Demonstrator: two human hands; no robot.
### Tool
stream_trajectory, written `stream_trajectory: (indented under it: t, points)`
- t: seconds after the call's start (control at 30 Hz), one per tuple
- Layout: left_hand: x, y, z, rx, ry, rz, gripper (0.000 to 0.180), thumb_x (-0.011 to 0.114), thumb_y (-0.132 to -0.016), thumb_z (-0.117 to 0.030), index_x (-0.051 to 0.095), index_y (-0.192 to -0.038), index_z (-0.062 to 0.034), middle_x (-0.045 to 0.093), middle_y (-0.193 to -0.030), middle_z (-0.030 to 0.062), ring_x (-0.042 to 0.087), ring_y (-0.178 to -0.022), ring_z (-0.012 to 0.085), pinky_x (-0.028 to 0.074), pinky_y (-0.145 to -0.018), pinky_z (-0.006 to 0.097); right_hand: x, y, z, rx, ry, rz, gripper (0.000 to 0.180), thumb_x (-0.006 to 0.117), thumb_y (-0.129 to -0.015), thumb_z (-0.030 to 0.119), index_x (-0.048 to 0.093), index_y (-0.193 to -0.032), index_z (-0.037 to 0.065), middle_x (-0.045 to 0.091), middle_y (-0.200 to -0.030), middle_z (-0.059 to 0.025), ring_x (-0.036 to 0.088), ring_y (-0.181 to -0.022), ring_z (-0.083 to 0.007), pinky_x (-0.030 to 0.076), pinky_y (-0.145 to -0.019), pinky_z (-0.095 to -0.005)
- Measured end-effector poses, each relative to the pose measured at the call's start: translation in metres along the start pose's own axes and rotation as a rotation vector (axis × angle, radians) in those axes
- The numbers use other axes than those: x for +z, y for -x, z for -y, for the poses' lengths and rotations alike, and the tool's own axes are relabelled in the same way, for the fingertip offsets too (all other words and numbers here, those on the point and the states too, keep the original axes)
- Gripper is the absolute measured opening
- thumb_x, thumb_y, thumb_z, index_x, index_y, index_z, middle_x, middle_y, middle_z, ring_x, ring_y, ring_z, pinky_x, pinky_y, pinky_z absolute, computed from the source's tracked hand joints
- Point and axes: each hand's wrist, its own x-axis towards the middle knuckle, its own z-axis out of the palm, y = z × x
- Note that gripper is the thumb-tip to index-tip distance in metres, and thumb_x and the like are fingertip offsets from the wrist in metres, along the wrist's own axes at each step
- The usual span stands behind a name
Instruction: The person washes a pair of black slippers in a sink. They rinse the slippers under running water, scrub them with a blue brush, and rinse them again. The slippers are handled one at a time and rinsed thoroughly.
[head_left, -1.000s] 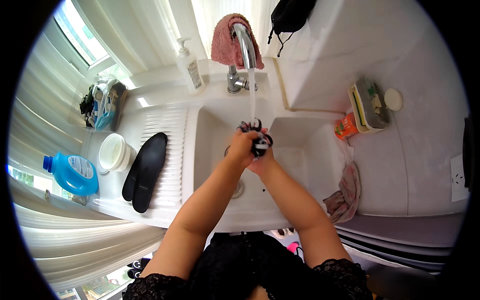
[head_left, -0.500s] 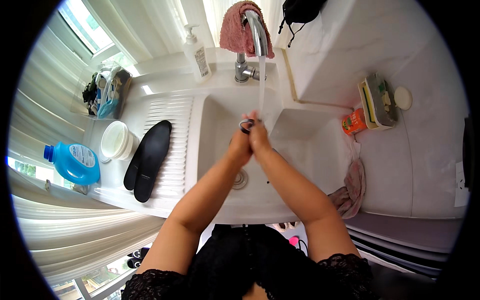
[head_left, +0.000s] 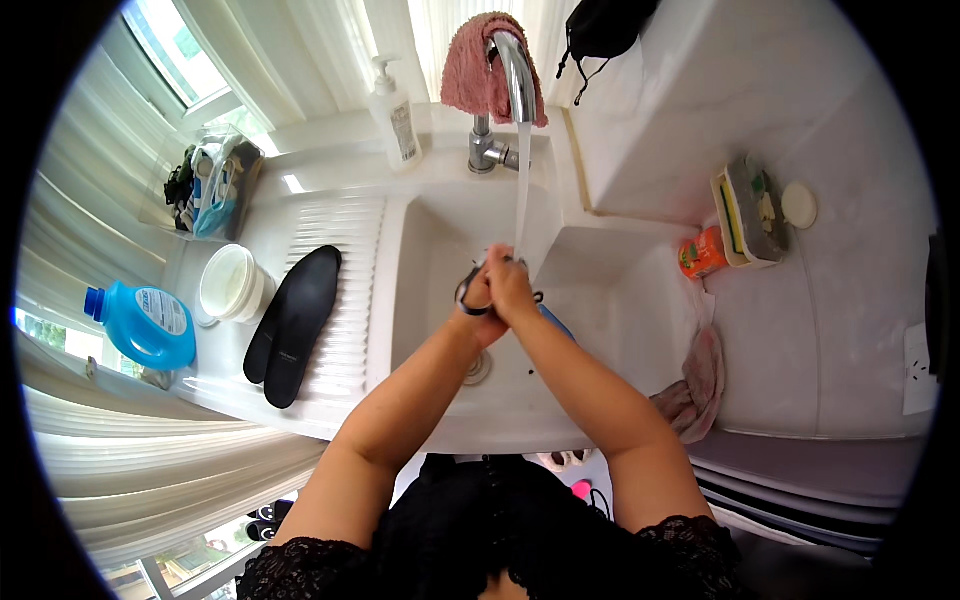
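Note:
Under the water stream [head_left: 523,190] from the chrome faucet [head_left: 515,75], my two hands are pressed together over the white sink [head_left: 425,260]. My left hand [head_left: 482,298] and my right hand [head_left: 512,292] are both closed. A dark, grey-edged loop [head_left: 464,295] shows at the left hand's outer side, and small dark bits stick out by the right fingers. Most of whatever lies between the palms is hidden, so its kind cannot be told. A blue piece [head_left: 555,320] shows just beside my right wrist, partly covered by it.
Two black insoles [head_left: 305,320] lie on the ribbed drainboard, beside a white tub [head_left: 232,284] and a blue detergent bottle [head_left: 150,325]. A pump bottle [head_left: 397,120] stands behind. Right of the sink are an orange container [head_left: 703,252], a sponge holder [head_left: 752,215] and a hanging cloth [head_left: 697,385].
My hands have moved slightly toward me and pressed closer together. The dark loop has shifted to the left hand's outer side, and more of the blue piece now shows.

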Motion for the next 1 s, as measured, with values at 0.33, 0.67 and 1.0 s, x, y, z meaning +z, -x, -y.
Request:
stream_trajectory:
  t: [0.33,0.67,1.0]
  points:
    - [0.007,0.006,-0.018,-0.237,0.117,-0.449,0.047,0.041,-0.094,-0.046,0.057,-0.105,-0.0035,0.062,-0.106,0.0154,0.057,-0.102,0.0321,0.045,-0.092,0.046,-0.040,0.049,0.044,-0.711,0.892,-0.089,0.030,0.064,-0.078,0.033,0.067,-0.073,0.004,0.062,-0.068,-0.0089,0.061,-0.066,-0.0256,0.049,-0.055,-0.0356]
    - [0.011,-0.013,-0.034,-0.005,0.075,-0.160,0.031,0.056,-0.089,-0.041,0.059,-0.096,-0.0105,0.064,-0.093,0.0079,0.061,-0.082,0.0250,0.050,-0.072,0.042,-0.109,0.029,0.117,-0.349,1.011,0.243,0.056,0.067,-0.066,0.061,0.065,-0.065,0.005,0.066,-0.074,-0.0121,0.062,-0.068,-0.0298,0.050,-0.062,-0.0387]
    - [-0.013,-0.069,-0.021,0.839,-0.896,-0.487,0.045,0.051,-0.092,-0.045,0.055,-0.073,-0.0040,0.054,-0.065,0.0074,0.056,-0.060,0.0240,0.046,-0.055,0.039,-0.021,0.035,0.042,-0.016,-1.102,0.102,0.067,0.044,-0.087,0.065,0.046,-0.127,0.012,0.049,-0.123,-0.0034,0.046,-0.111,-0.0137,0.043,-0.088,-0.0326]
